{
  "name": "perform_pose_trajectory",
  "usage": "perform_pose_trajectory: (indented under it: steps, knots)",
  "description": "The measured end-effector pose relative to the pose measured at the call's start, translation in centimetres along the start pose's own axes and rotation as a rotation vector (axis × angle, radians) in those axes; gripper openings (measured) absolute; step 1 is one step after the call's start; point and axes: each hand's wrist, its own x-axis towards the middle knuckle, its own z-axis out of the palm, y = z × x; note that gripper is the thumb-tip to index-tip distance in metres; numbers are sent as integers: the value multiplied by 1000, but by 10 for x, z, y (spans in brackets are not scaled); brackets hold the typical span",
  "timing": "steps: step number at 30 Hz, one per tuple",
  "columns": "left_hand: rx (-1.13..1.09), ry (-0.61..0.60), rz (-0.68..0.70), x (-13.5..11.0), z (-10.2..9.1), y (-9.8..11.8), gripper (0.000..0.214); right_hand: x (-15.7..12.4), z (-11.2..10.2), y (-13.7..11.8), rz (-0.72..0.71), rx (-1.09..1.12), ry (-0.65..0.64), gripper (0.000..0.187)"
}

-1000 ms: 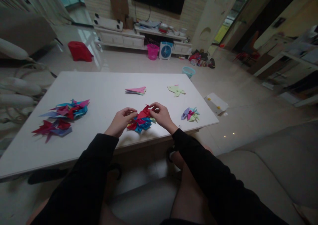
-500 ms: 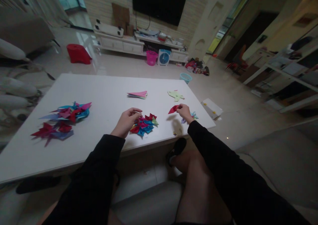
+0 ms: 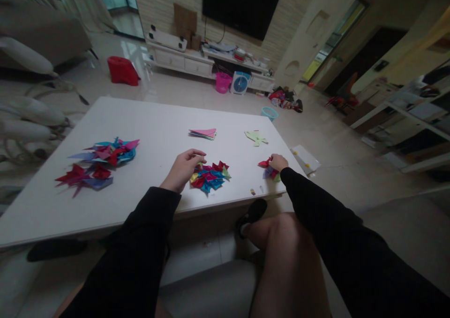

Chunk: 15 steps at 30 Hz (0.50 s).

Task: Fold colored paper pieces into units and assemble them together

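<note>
My right hand (image 3: pixel 279 162) pinches a red folded paper piece (image 3: pixel 264 163) at the table's right end. Just below it lies a small group of purple and green folded papers (image 3: pixel 270 172), partly covered by that hand. My left hand (image 3: pixel 184 167) hovers at the left edge of a heap of colourful folded papers (image 3: pixel 211 177), its fingers slightly bent and apart, with no paper visibly gripped. Farther back on the white table (image 3: pixel 158 144) are a stack of pink-topped folded papers (image 3: pixel 204 133) and a pale green folded paper (image 3: pixel 256 137).
Two piles of origami, an upper one (image 3: pixel 108 153) and a lower one (image 3: pixel 84 177), lie on the left side of the table. Tiny scraps (image 3: pixel 252 192) sit near the front edge. A blue basket (image 3: pixel 269 113) stands on the floor behind the table.
My right hand has carried the red folded paper to the right, down to the small group there. The left hand stays by the heap. The whole view has shifted slightly.
</note>
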Motion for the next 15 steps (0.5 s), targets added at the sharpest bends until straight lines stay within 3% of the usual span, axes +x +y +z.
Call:
perform_pose_trajectory:
  steps: [5, 8, 10, 12, 15]
  knots:
    - [3, -6, -25, 0, 1, -2, 18, -10, -22, -4, -45, 19, 30, 28]
    - [-1, -25, -32, -1, 1, -4, 14, -21, -47, -22, -124, 70, 68, 29]
    - [8, -47, -45, -2, 3, -4, 15, -41, -63, -45, -217, 181, 111, 31]
    - [-1, -80, -72, -4, 9, -5, 22, -75, -74, -77, -394, 524, 161, 40]
    - [-164, -128, -110, -12, 25, -6, 46, -141, -69, -138, -681, 931, -8, 65]
